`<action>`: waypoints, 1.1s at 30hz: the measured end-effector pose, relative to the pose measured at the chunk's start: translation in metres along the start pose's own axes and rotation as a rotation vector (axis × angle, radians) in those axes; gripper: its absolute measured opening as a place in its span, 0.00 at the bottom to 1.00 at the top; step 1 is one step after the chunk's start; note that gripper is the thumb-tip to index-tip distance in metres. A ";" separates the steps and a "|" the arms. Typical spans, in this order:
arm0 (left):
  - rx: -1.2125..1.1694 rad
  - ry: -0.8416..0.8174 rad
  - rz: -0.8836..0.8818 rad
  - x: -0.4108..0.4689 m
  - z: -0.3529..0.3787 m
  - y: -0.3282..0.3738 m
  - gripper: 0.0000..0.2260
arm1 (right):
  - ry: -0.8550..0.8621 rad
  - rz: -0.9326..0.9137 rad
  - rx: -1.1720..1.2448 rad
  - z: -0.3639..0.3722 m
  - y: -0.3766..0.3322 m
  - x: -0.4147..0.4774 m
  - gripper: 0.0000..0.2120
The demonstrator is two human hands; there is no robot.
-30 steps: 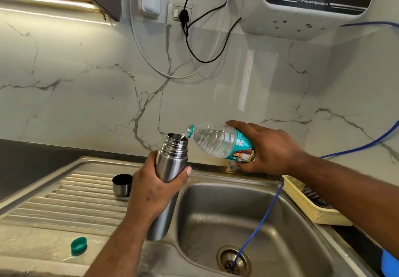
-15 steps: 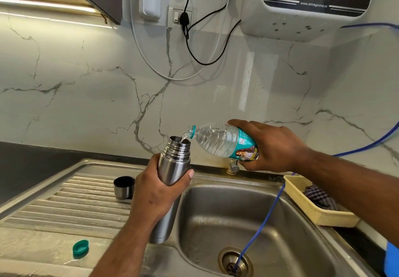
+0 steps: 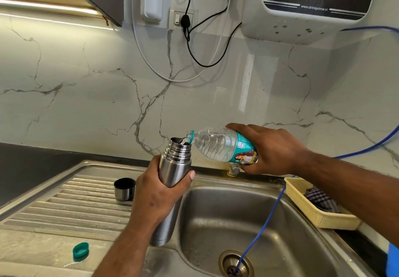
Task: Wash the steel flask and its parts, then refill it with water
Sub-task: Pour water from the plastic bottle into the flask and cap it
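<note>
Steel flask (image 3: 174,168) is held almost upright by the left grip (image 3: 155,194), closed round its body, mouth just above. Plastic bottle (image 3: 218,144) is clasped by the right grip (image 3: 272,151), long axis near level, neck poised over that mouth; water is being poured.

Flask (image 3: 175,168): brushed steel, satin sheen.
Bottle (image 3: 213,145): clear ribbed plastic, glossy teal label.
Cup (image 3: 124,190): steel outside, dark lining.
Cap (image 3: 80,251): smooth green plastic, 7 o'clock.
Sink (image 3: 216,212): dull, water-marked steel.
Wall (image 3: 108,104): glossy veined marble look.
Basket (image 3: 313,215): cream plastic mesh, 4 o'clock.
Cloth (image 3: 317,197): checked fabric.
</note>
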State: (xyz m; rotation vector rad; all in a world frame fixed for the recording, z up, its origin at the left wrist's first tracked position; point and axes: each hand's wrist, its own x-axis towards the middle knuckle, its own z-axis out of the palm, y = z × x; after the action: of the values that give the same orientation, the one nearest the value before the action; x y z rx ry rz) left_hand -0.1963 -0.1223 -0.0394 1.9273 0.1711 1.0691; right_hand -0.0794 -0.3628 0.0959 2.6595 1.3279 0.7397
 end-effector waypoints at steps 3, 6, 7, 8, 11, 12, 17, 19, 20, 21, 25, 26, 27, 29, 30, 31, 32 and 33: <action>-0.010 0.005 0.001 0.001 0.000 -0.002 0.28 | 0.001 -0.007 0.007 0.000 0.000 0.002 0.46; -0.013 0.009 0.003 0.002 -0.001 -0.004 0.28 | 0.009 -0.025 0.002 0.000 0.000 0.004 0.46; -0.014 0.013 0.005 0.002 -0.001 -0.004 0.28 | 0.011 -0.031 -0.002 -0.001 0.000 0.004 0.46; -0.014 0.018 0.005 0.003 -0.001 -0.005 0.28 | 0.013 -0.038 -0.007 -0.001 0.000 0.005 0.46; -0.019 0.031 0.007 0.003 -0.002 -0.006 0.26 | 0.012 -0.052 -0.014 -0.003 0.000 0.008 0.46; -0.018 0.033 0.008 0.003 -0.002 -0.007 0.26 | 0.010 -0.054 -0.019 -0.004 0.000 0.008 0.46; -0.012 0.030 0.009 0.004 -0.001 -0.009 0.29 | -0.006 -0.067 -0.030 -0.005 0.002 0.011 0.46; -0.012 0.030 0.011 0.003 0.000 -0.009 0.29 | -0.009 -0.071 -0.040 -0.006 0.003 0.011 0.47; -0.011 0.032 0.015 0.003 0.001 -0.010 0.29 | -0.008 -0.073 -0.048 -0.006 0.004 0.011 0.47; -0.010 0.032 0.018 0.003 0.001 -0.010 0.29 | -0.008 -0.074 -0.055 -0.006 0.004 0.010 0.47; -0.004 0.037 0.032 0.001 0.004 -0.009 0.28 | -0.011 -0.077 -0.056 -0.004 0.005 0.008 0.47; -0.004 0.038 0.036 0.001 0.004 -0.009 0.28 | -0.014 -0.075 -0.054 -0.003 0.005 0.008 0.47; -0.005 0.039 0.040 0.000 0.005 -0.009 0.29 | -0.018 -0.073 -0.050 -0.002 0.005 0.007 0.47; -0.007 0.039 0.042 0.000 0.006 -0.012 0.29 | -0.024 -0.070 -0.038 -0.001 0.005 0.005 0.46; -0.007 0.036 0.043 -0.001 0.008 -0.013 0.30 | -0.026 -0.068 -0.033 -0.001 0.005 0.004 0.46; -0.011 0.033 0.045 -0.001 0.009 -0.014 0.31 | -0.026 -0.068 -0.033 -0.002 0.006 0.002 0.46; -0.020 0.030 0.045 -0.002 0.010 -0.014 0.32 | -0.028 -0.068 -0.036 -0.002 0.006 0.001 0.47; -0.033 0.027 0.045 -0.003 0.012 -0.013 0.31 | -0.030 -0.067 -0.038 -0.003 0.007 0.000 0.47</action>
State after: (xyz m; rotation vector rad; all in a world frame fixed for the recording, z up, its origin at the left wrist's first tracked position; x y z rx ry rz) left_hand -0.1854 -0.1232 -0.0537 1.8961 0.1249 1.1218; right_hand -0.0761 -0.3678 0.1002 2.5724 1.3742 0.7066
